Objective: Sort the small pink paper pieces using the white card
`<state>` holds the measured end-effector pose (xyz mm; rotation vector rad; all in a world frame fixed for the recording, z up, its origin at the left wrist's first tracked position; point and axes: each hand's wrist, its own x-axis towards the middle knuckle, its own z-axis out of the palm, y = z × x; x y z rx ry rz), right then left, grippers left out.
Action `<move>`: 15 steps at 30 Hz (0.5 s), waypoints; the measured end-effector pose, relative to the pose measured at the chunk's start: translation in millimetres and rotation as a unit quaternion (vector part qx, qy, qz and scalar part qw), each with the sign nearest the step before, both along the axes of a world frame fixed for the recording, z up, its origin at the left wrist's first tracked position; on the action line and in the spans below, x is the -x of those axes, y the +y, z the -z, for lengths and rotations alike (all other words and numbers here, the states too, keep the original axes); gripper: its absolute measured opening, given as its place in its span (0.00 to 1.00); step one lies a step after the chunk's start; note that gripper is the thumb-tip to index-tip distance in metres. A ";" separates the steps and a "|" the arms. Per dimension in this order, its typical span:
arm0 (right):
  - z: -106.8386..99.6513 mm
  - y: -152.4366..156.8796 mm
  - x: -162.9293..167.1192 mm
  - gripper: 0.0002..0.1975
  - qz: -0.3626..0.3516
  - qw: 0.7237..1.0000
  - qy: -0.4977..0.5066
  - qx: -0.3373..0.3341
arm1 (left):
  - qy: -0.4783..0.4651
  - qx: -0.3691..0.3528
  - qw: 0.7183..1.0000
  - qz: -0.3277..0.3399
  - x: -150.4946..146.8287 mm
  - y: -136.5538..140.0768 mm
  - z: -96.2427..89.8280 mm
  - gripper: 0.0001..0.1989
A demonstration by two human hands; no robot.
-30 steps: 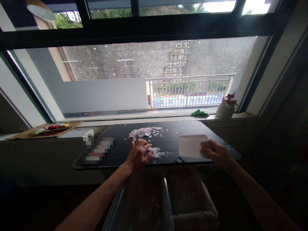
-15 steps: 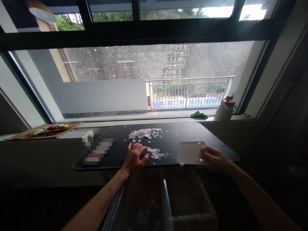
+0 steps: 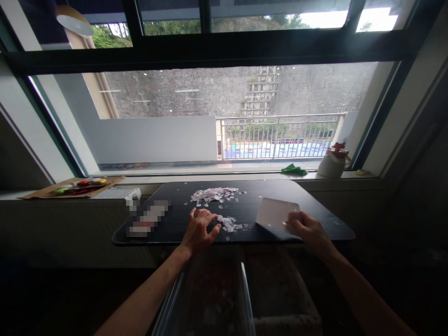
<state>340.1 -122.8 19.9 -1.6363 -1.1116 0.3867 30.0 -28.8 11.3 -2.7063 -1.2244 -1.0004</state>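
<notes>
My right hand [image 3: 304,227] grips the lower right corner of a thin white plastic board [image 3: 276,213] with rounded corners; the board is tilted above the right half of the dark table [image 3: 297,192]. My left hand [image 3: 202,228] rests palm down by the table's near edge, fingers spread and curved, holding nothing. Right beside its fingertips lies a small pile of cut paper bits [image 3: 229,225]. A larger heap of paper bits [image 3: 215,194] spreads behind it, with loose pieces scattered around.
Below the table's front edge stands a clear plastic bin [image 3: 247,298] with paper bits inside. A blurred-out item [image 3: 149,219] lies at the table's left. On the windowsill are a green cloth-like thing [image 3: 294,170], a pale jug [image 3: 332,164] and cardboard [image 3: 115,181] bearing colourful items.
My right hand has tilted the white board, lifting its near edge, and shifted slightly left relative to the table. My left hand stays in nearly the same place. The whole view has shifted slightly.
</notes>
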 end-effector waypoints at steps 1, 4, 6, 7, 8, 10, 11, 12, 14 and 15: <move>2.8 0.8 5.4 0.12 0.004 1.000 -0.020 0.002 | -0.001 0.000 1.000 -0.001 -0.4 -0.4 -0.4 0.12; 11.2 -0.3 22.9 0.13 0.003 0.999 -0.046 -0.001 | -0.004 0.000 1.000 -0.002 -1.5 -1.0 -0.9 0.12; 14.5 -2.3 32.8 0.14 -0.013 0.999 -0.043 -0.003 | -0.008 -0.001 1.000 -0.003 -1.9 -1.0 -0.7 0.12; 14.9 -3.5 36.1 0.14 -0.024 0.999 -0.037 -0.005 | -0.010 -0.001 1.000 -0.004 -2.1 -1.0 -0.5 0.12; 14.6 -5.0 37.8 0.14 -0.031 0.999 -0.029 -0.008 | -0.011 -0.002 1.000 -0.005 -2.3 -0.9 -0.3 0.12; 11.7 -9.0 36.2 0.13 -0.018 1.000 -0.017 -0.016 | -0.013 0.000 1.000 -0.009 -2.8 -1.0 -0.3 0.12; 9.6 -11.7 33.5 0.13 0.000 1.000 -0.016 -0.018 | -0.014 0.001 1.000 -0.010 -3.1 -1.2 -0.5 0.12; 7.5 -14.8 30.4 0.13 0.023 0.999 -0.015 -0.017 | -0.014 0.004 1.000 -0.010 -3.4 -1.4 -0.8 0.12; 3.8 -21.1 26.4 0.12 0.052 0.999 -0.011 -0.008 | -0.015 0.008 1.000 -0.008 -3.9 -2.0 -1.6 0.11; 2.6 -23.7 26.8 0.12 0.053 0.999 -0.005 -0.002 | -0.015 0.009 1.000 -0.007 -4.0 -2.3 -1.9 0.11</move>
